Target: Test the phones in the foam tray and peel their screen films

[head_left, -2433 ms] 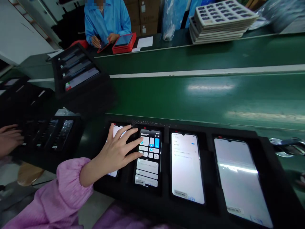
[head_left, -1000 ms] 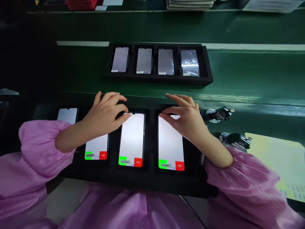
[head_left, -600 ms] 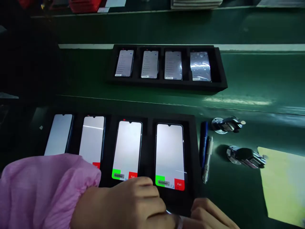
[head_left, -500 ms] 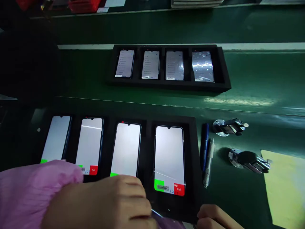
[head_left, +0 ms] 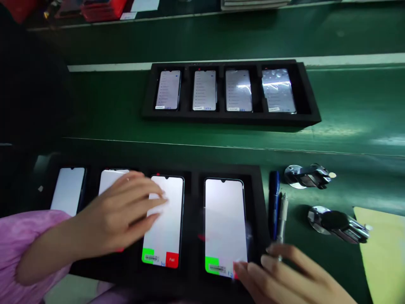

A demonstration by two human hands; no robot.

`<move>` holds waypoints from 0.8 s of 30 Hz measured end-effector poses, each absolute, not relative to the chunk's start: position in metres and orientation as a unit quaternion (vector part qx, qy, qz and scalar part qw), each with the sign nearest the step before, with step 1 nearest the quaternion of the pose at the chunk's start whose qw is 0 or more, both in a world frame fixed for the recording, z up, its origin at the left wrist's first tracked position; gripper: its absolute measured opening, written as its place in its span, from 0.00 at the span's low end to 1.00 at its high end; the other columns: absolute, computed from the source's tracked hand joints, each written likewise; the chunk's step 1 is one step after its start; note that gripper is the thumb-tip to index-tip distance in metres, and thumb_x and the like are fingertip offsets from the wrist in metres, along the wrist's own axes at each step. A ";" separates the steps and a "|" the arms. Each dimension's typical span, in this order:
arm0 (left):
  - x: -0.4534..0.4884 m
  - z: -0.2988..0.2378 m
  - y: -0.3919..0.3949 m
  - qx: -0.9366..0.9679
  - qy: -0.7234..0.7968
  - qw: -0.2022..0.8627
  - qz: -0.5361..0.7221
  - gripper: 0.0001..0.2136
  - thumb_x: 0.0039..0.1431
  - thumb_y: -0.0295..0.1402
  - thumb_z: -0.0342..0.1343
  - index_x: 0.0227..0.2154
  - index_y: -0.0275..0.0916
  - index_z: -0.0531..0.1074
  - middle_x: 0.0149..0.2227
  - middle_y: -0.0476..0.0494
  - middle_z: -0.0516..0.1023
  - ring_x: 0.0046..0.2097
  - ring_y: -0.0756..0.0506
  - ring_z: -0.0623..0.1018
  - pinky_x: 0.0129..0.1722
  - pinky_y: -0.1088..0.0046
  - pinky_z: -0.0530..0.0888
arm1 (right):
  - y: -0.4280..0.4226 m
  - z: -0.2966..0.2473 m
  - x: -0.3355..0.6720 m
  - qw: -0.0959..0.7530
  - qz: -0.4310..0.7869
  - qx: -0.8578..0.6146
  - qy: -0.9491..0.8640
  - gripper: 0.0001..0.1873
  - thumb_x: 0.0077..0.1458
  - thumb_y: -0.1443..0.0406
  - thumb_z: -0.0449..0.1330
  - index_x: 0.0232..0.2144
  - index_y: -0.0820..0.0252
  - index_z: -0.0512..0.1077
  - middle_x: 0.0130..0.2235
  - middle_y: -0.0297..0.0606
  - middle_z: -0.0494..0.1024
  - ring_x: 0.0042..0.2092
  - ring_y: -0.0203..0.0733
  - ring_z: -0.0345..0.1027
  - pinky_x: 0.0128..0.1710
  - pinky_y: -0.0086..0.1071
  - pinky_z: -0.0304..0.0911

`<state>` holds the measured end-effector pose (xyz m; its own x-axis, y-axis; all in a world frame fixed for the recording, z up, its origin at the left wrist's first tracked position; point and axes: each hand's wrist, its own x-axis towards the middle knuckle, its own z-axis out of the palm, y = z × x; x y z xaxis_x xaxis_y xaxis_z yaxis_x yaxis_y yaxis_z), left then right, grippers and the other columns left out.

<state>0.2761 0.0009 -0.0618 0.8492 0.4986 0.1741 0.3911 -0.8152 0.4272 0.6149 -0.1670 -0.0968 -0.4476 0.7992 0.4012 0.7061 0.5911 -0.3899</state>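
Observation:
A black foam tray [head_left: 193, 177] in front of me holds several phones with lit white screens. My left hand [head_left: 122, 211], in a pink sleeve, hovers with fingers spread over the second phone [head_left: 110, 181] and the edge of the third phone [head_left: 166, 219]. My right hand [head_left: 284, 274] reaches in from the lower right, fingers stretched out, its fingertips at the red corner of the fourth phone [head_left: 225, 223]. Both hands are blurred by motion and hold nothing I can see. The third and fourth screens show a green and a red patch at the bottom.
A second black tray [head_left: 230, 118] with lit phones lies farther back on the green belt [head_left: 348, 109]. Two pens [head_left: 278, 202] lie right of the near tray, beside two metal clamps [head_left: 308, 175]. A yellow sheet [head_left: 384, 249] sits at the right edge.
My left hand has lifted from the tray's near edge and spread over the second and third phones. My right hand has come forward to the fourth phone's lower corner.

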 end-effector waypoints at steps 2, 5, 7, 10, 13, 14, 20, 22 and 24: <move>0.269 -0.061 0.009 0.925 0.343 0.104 0.126 0.11 0.73 0.37 0.59 0.53 0.48 0.81 0.54 0.41 0.84 0.57 0.34 0.81 0.64 0.45 0.73 | -0.133 -0.092 0.617 0.299 0.111 -0.451 -0.834 0.12 0.74 0.73 0.55 0.40 0.56 0.76 0.35 0.30 0.80 0.34 0.38 0.69 0.40 0.41 0.66; 0.270 -0.063 0.020 0.904 0.411 0.081 0.089 0.15 0.75 0.46 0.55 0.49 0.47 0.84 0.63 0.36 0.79 0.66 0.25 0.74 0.69 0.29 0.63 | -0.089 -0.091 0.620 0.260 0.058 -0.544 -0.795 0.08 0.76 0.66 0.55 0.40 0.54 0.71 0.40 0.37 0.83 0.37 0.44 0.71 0.37 0.42 0.64; 0.276 -0.068 0.025 0.902 0.408 0.110 0.086 0.15 0.74 0.47 0.55 0.46 0.48 0.85 0.66 0.37 0.78 0.69 0.24 0.72 0.71 0.25 0.59 | -0.073 -0.092 0.620 0.233 0.036 -0.607 -0.759 0.09 0.78 0.60 0.53 0.42 0.52 0.71 0.37 0.38 0.82 0.38 0.50 0.73 0.38 0.44 0.65; 0.285 -0.074 0.032 0.895 0.411 0.130 0.110 0.12 0.72 0.46 0.58 0.40 0.52 0.85 0.62 0.43 0.81 0.69 0.26 0.72 0.73 0.25 0.58 | -0.067 -0.091 0.618 0.228 0.045 -0.650 -0.724 0.10 0.78 0.60 0.50 0.46 0.49 0.71 0.36 0.39 0.83 0.41 0.52 0.76 0.40 0.46 0.69; 0.290 -0.071 0.035 0.895 0.405 0.124 0.144 0.11 0.70 0.44 0.60 0.34 0.52 0.84 0.55 0.49 0.85 0.67 0.30 0.75 0.75 0.27 0.55 | -0.073 -0.090 0.616 0.243 0.062 -0.668 -0.700 0.12 0.78 0.59 0.49 0.47 0.47 0.73 0.41 0.37 0.84 0.43 0.48 0.80 0.42 0.44 0.74; 0.291 -0.068 0.033 0.898 0.392 0.121 0.157 0.12 0.71 0.44 0.60 0.33 0.50 0.84 0.53 0.49 0.86 0.66 0.31 0.76 0.75 0.28 0.57 | -0.076 -0.091 0.616 0.251 0.062 -0.673 -0.693 0.13 0.79 0.57 0.49 0.47 0.48 0.74 0.40 0.36 0.84 0.42 0.47 0.81 0.42 0.43 0.74; 0.275 -0.036 -0.030 0.908 0.252 0.311 0.122 0.06 0.71 0.27 0.60 0.42 0.46 0.79 0.42 0.53 0.88 0.44 0.46 0.87 0.45 0.68 0.85 | -0.110 -0.082 0.611 0.298 0.081 -0.635 -0.708 0.06 0.77 0.58 0.55 0.48 0.44 0.72 0.37 0.33 0.82 0.30 0.40 0.73 0.32 0.39 0.72; 0.264 -0.036 -0.060 0.891 0.200 0.395 0.100 0.10 0.70 0.21 0.57 0.45 0.43 0.77 0.42 0.51 0.88 0.43 0.48 0.87 0.43 0.71 0.83 | -0.126 -0.076 0.609 0.280 0.136 -0.553 -0.773 0.10 0.79 0.58 0.53 0.47 0.47 0.73 0.37 0.32 0.82 0.32 0.37 0.76 0.30 0.33 0.72; 0.255 -0.043 -0.083 0.873 0.153 0.455 0.088 0.12 0.69 0.20 0.54 0.48 0.39 0.77 0.42 0.48 0.88 0.41 0.48 0.86 0.42 0.71 0.83 | -0.142 -0.076 0.605 0.260 0.166 -0.477 -0.823 0.14 0.80 0.56 0.51 0.46 0.50 0.76 0.37 0.31 0.82 0.34 0.35 0.78 0.30 0.29 0.72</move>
<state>0.2549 -0.0834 -0.0426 0.9375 0.3476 0.0138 0.1880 -0.5397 0.8206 0.6051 -0.1422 -0.0760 -0.4091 0.8718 0.2694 0.6995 0.4892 -0.5210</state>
